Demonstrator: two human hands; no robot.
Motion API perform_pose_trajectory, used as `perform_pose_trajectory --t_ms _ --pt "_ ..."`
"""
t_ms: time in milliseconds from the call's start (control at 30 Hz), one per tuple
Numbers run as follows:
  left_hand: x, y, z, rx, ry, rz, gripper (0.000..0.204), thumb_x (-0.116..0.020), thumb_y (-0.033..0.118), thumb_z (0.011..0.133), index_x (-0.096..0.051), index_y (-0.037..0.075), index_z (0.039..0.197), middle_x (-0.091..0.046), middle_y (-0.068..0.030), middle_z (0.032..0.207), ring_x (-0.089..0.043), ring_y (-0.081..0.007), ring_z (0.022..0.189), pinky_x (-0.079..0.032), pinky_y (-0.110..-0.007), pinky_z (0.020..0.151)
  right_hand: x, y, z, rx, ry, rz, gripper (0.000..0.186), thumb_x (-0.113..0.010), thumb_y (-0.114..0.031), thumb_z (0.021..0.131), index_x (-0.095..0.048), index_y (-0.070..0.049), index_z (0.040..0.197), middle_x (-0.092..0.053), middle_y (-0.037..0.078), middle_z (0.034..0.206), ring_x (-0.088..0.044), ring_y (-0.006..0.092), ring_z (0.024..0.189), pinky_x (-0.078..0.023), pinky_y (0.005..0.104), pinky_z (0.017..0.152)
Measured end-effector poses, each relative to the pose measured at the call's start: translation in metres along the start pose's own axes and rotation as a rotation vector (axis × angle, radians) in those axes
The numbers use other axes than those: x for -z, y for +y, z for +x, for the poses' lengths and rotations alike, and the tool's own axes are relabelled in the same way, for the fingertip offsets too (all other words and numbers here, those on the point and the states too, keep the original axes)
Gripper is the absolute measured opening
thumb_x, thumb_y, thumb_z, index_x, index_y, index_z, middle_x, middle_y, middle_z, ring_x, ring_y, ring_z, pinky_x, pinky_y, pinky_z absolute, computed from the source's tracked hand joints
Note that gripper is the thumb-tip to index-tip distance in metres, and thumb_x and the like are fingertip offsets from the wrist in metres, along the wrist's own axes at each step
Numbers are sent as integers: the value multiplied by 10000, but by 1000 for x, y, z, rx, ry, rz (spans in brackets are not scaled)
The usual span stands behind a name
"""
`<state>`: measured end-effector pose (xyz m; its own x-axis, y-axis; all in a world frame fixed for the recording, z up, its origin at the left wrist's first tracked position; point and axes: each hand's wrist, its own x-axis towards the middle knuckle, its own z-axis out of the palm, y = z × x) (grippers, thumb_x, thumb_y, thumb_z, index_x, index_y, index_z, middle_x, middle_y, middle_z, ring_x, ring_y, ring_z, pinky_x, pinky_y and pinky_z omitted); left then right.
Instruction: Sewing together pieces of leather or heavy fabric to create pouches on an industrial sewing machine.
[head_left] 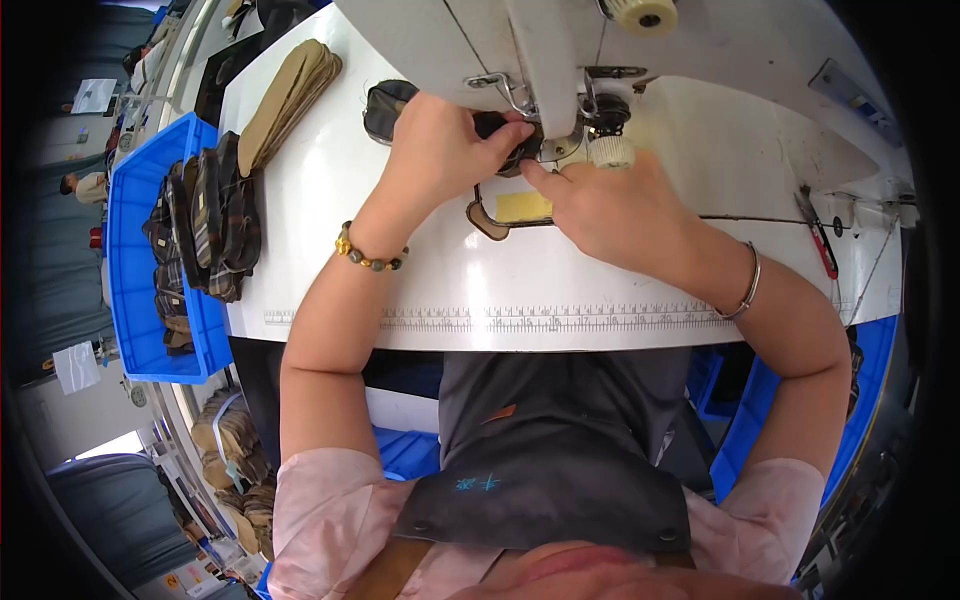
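A dark fabric piece (pixel 388 108) lies under the head of a white sewing machine (pixel 700 60), partly covered by my fingers. My left hand (pixel 435 150) is closed on it, thumb and fingers pinching close to the presser foot. From the right, my right hand (pixel 615 210) has its fingers curled, and its index fingertip presses the near edge of the same fabric. The needle point itself is hidden. Just in front of my hands are a yellow patch (pixel 524 207) on the table and a tan, dark-edged guide piece (pixel 488 222).
A stack of tan cut pieces (pixel 285 105) lies at the table's left. Beside it, a blue bin (pixel 125 230) holds plaid fabric pieces (pixel 205 215). Red-handled snips (pixel 820 235) rest at the right. A printed ruler (pixel 555 320) runs along the near edge.
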<state>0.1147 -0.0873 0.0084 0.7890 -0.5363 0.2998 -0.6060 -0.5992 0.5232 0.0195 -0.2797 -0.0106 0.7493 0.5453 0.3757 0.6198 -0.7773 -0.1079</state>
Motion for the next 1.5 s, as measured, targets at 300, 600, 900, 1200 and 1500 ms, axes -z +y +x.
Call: perform_pose_trajectory --t_ms 300,600,900,1200,1500 --pt "-2 -2 -1 28 -8 -34 166 -828 223 737 -752 116 840 -683 -53 723 -593 -208 600 -483 -343 580 -10 4 -1 9 51 66 289 -637 -104 788 -700 -56 1067 -608 34 572 -617 195 489 -436 344 426" --pt "-5 -5 -1 -37 -14 -14 178 -836 208 720 -731 96 811 -659 -59 650 -597 -233 555 -484 -363 561 -14 6 1 -44 2 195 274 -627 -113 800 -689 -60 1062 -614 55 540 -577 235 426 -436 375 433" --pt "-4 10 -4 67 -9 17 153 -819 199 727 -730 96 796 -665 -52 658 -613 -240 571 -501 -371 579 -9 5 1 -67 -51 205 345 -628 -103 791 -692 -53 1126 -624 62 554 -590 246 442 -437 393 436" --pt "-3 14 -4 146 -36 66 157 -810 207 734 -739 88 809 -660 -65 642 -630 -262 600 -511 -378 599 1 -1 3 -92 -49 156 283 -609 -81 812 -729 -33 1064 -610 90 553 -603 272 469 -451 398 448" --pt "0 21 0 173 -77 169 203 -772 241 759 -761 81 884 -691 -107 672 -655 -288 587 -517 -387 567 0 4 3 -81 -75 180 174 -623 -77 786 -715 13 904 -643 119 611 -653 292 553 -496 416 509"
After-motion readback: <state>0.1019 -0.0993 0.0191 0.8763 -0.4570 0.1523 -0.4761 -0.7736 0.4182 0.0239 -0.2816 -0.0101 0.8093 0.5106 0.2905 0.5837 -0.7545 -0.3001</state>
